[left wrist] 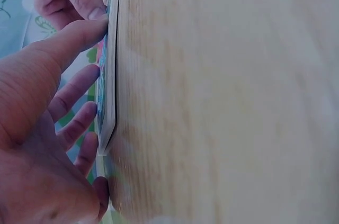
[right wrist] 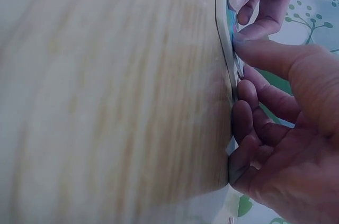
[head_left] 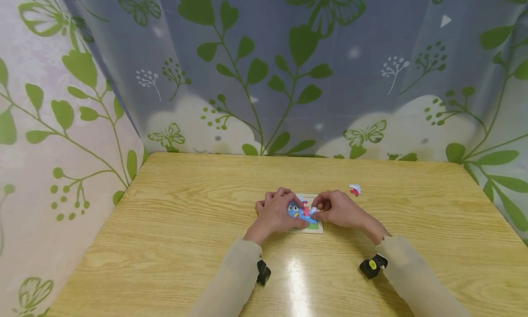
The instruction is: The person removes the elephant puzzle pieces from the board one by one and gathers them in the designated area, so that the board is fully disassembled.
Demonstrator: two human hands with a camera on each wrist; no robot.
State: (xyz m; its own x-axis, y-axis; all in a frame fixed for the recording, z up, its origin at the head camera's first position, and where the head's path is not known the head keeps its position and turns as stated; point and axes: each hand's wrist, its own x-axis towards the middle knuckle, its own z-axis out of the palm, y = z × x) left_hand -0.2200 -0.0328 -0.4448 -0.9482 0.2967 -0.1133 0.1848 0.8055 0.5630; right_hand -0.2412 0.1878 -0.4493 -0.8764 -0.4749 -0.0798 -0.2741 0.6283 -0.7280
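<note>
A jigsaw puzzle (head_left: pixel 312 226) with a blue cartoon figure and a pale border lies flat on the table. My left hand (head_left: pixel 277 211) spreads over its left part, thumb along the near side and fingers at the far left. In the left wrist view, the left thumb (left wrist: pixel 79 38) presses on the puzzle's face near its edge. At the right side, my right hand (head_left: pixel 341 210) pinches a small white-and-blue puzzle piece (head_left: pixel 314 210) between thumb and index finger, low over the board. The right thumb (right wrist: pixel 265 54) hides much of that piece in the right wrist view.
One loose red, white and blue puzzle piece (head_left: pixel 355 189) lies on the wooden table (head_left: pixel 185 234), beyond the right hand. A curtain (head_left: pixel 264 78) with leaves and butterflies hangs along the table's back edge, with similar cloth at both sides.
</note>
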